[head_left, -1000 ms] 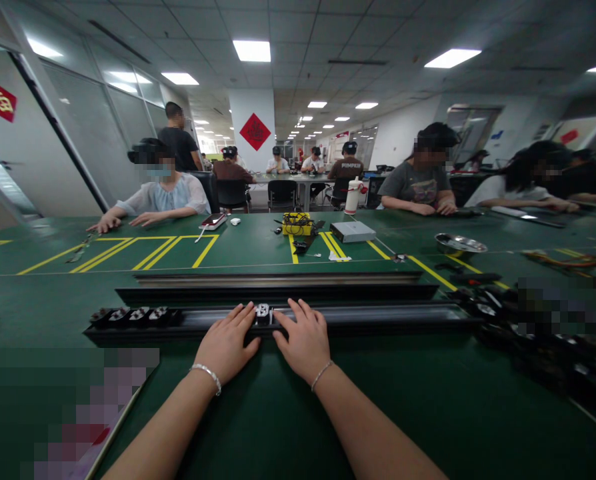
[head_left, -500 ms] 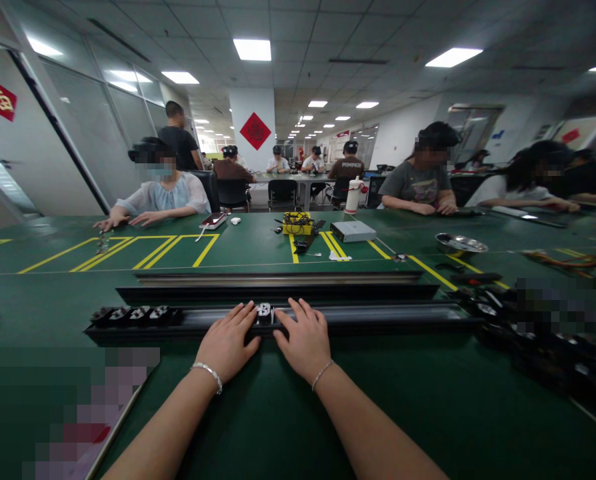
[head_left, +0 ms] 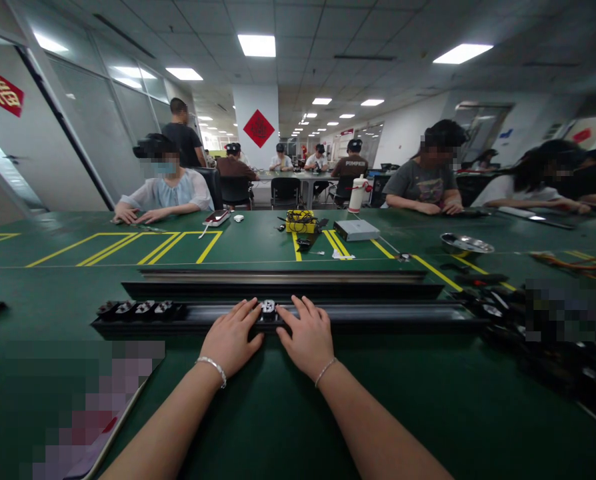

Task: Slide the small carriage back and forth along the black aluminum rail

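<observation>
A long black channel-shaped rail [head_left: 393,312] lies crosswise on the green table in front of me. A small black socket-like module with a white face [head_left: 268,308] sits in its trough between my hands. My left hand [head_left: 233,339] rests flat over the rail left of this module, fingers stretched out and thumb on the near edge. On the other side, my right hand [head_left: 308,340] lies with fingers spread, its index fingertip at the module's right side. Several similar modules [head_left: 145,308] stand in a row at the rail's left end.
Behind the rail lie more long black profiles [head_left: 283,291]. A pile of black parts [head_left: 553,347] crowds the right, near a metal bowl [head_left: 467,245]. Farther back are a yellow box with cables [head_left: 301,221] and a grey box [head_left: 357,230]. People sit across the table.
My view shifts slightly. My right index finger has come a little closer to the module, and a thin white strip beside it no longer shows. The left person's hands across the table have moved.
</observation>
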The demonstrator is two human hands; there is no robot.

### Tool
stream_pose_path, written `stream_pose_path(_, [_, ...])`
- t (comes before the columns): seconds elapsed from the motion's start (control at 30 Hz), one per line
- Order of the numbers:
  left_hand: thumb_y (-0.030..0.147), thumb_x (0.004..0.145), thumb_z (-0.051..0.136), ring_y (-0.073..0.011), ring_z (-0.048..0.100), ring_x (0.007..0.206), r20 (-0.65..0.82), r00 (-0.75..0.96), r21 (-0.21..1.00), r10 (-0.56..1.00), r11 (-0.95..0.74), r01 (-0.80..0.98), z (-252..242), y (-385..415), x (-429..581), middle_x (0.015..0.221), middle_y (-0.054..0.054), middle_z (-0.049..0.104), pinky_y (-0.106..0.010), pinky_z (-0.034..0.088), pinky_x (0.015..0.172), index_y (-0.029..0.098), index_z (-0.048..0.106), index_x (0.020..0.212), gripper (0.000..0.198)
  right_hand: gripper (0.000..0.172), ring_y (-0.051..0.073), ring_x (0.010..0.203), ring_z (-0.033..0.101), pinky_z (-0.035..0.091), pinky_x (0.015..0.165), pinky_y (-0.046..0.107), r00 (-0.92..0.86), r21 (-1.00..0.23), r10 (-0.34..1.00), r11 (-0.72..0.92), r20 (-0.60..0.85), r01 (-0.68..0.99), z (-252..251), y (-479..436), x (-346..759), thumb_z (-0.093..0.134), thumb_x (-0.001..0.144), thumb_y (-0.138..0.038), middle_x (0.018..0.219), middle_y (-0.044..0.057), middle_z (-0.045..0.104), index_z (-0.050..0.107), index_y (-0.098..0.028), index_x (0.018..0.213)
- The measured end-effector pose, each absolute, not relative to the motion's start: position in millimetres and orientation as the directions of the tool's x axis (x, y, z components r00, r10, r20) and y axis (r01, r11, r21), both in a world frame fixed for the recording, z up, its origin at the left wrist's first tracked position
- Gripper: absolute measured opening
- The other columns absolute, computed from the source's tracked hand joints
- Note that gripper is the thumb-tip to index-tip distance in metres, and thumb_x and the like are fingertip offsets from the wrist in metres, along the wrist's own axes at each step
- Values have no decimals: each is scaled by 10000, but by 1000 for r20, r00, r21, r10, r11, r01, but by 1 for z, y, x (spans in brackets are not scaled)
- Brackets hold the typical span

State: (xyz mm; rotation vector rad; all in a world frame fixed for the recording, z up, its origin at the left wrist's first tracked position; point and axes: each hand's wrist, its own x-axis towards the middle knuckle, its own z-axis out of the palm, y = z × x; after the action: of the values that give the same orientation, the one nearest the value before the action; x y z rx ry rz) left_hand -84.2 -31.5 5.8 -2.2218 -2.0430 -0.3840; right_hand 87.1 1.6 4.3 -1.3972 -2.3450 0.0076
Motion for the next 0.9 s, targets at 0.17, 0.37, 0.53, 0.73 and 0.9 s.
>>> stream_pose_path(0.17, [356,740,454,-209,312,1243,252,75,94,965,-102,990,6,-32,-85,1367,-2,356,-377,316,983,251,377,1268,544,402,220,1233,238,174,936,384,-415,-208,841,501,348,840,4,2,87,418,808,-451,1347,-6,353,435,-401,1206])
stream_pose_path(0.37, [364,746,446,-212,325,1235,257,71,77,964,-94,993,5,-32,-83,1364,2,359,-382,333,970,261,384,1261,529,403,219,1235,239,177,934,380,-417,-205,840,502,348,840,3,2,88,419,806,-447,1352,-5,347,437,-396,1206])
stream_pose_path(0.53, [341,740,461,-209,326,1234,255,52,98,966,-79,992,7,-32,-82,1365,2,358,-374,331,967,276,389,1255,525,411,218,1237,235,177,935,381,-418,-202,842,500,340,842,5,2,87,422,804,-444,1354,-3,346,434,-386,1211])
stream_pose_path(0.73, [343,739,453,-217,324,1235,262,45,98,964,-73,993,7,-33,-80,1360,4,365,-387,339,956,273,393,1251,520,406,219,1234,240,177,936,383,-412,-213,842,499,349,840,4,2,87,426,803,-445,1348,-3,353,443,-386,1204])
stream_pose_path(0.9, [335,740,443,-209,298,1250,294,28,72,955,-51,996,2,-34,-76,1366,2,355,-386,305,976,254,392,1249,517,404,223,1230,249,183,936,388,-406,-240,838,506,363,829,3,2,87,437,800,-435,1338,8,367,454,-376,1199])
